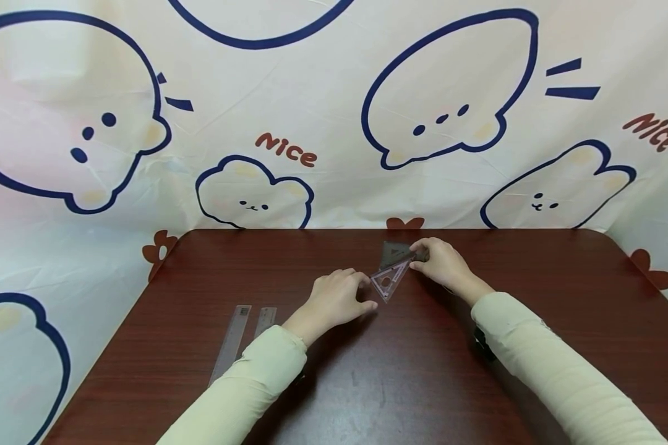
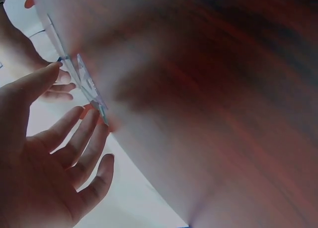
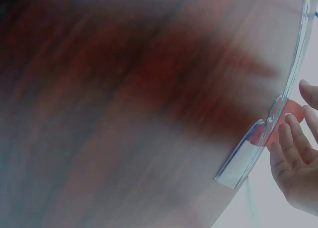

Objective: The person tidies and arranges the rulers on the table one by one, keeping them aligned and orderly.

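Note:
In the head view, a clear purplish set square [image 1: 386, 282] lies on the brown table between the two hands. Just behind it is a darker see-through set square [image 1: 396, 250]. My left hand [image 1: 334, 300] has its fingers spread, the index fingertip at the left corner of the purplish one. The left wrist view shows that palm [image 2: 49, 173] with nothing in it. My right hand [image 1: 444, 264] reaches over the right corners, index finger and thumb apart on either side. A flat clear piece with a scale edge [image 3: 241, 161] shows in the right wrist view.
Two clear rulers lie left of my left forearm, a longer one [image 1: 232, 343] and a shorter one [image 1: 266, 317] partly hidden by the sleeve. A cloth [image 1: 334, 105] printed with cartoon outlines hangs behind the table [image 1: 378, 389] and at its sides.

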`<state>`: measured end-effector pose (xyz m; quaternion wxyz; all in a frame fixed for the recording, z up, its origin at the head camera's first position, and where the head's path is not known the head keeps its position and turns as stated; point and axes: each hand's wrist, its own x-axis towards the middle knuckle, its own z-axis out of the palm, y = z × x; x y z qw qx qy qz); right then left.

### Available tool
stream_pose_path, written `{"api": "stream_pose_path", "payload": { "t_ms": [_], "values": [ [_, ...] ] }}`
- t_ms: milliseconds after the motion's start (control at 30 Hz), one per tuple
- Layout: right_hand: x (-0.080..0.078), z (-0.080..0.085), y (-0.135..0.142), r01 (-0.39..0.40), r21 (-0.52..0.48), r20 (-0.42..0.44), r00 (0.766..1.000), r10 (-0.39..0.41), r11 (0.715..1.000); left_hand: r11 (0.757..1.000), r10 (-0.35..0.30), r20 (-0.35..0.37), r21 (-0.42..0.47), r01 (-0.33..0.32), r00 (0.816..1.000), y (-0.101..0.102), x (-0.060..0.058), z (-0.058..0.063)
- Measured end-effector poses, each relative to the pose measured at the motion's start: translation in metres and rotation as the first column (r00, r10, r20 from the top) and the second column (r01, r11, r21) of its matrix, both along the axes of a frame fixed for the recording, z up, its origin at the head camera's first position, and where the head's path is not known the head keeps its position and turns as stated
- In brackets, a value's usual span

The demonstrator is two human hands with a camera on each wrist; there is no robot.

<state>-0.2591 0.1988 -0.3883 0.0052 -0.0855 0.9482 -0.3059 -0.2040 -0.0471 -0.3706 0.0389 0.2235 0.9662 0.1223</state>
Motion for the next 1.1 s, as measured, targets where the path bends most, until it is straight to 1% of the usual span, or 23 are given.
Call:
{"api": "stream_pose_path", "payload": {
  "t_ms": [233,333,567,767,933,1100],
  "values": [
    [-0.004,-0.003,0.001,0.004,0.006,0.016,1.000,-0.004,1.000,0.999,0.006,0.025,-0.039,-0.005,1.000,0.008,-0.007,-0.006],
    [-0.006,-0.005,0.001,0.004,0.004,0.019,1.000,-0.004,1.000,0.999,0.016,0.027,-0.032,-0.015,1.000,0.010,-0.010,-0.008],
    [-0.008,-0.006,0.001,0.006,0.006,0.009,1.000,-0.006,1.000,0.999,0.037,0.001,-0.031,-0.037,0.999,0.017,-0.017,-0.012],
    [-0.008,-0.007,-0.001,0.009,0.008,0.015,1.000,-0.010,1.000,0.998,0.054,0.001,-0.043,-0.054,0.999,0.021,-0.022,-0.016],
    [-0.008,-0.008,-0.003,0.002,0.021,0.021,1.000,-0.003,1.000,0.997,0.065,0.003,-0.039,-0.065,0.998,0.023,-0.024,-0.018],
    [-0.009,-0.008,-0.003,-0.005,0.040,0.011,1.000,0.005,0.999,0.997,0.076,-0.012,-0.016,-0.076,0.997,0.024,-0.024,-0.019]
  ]
}}
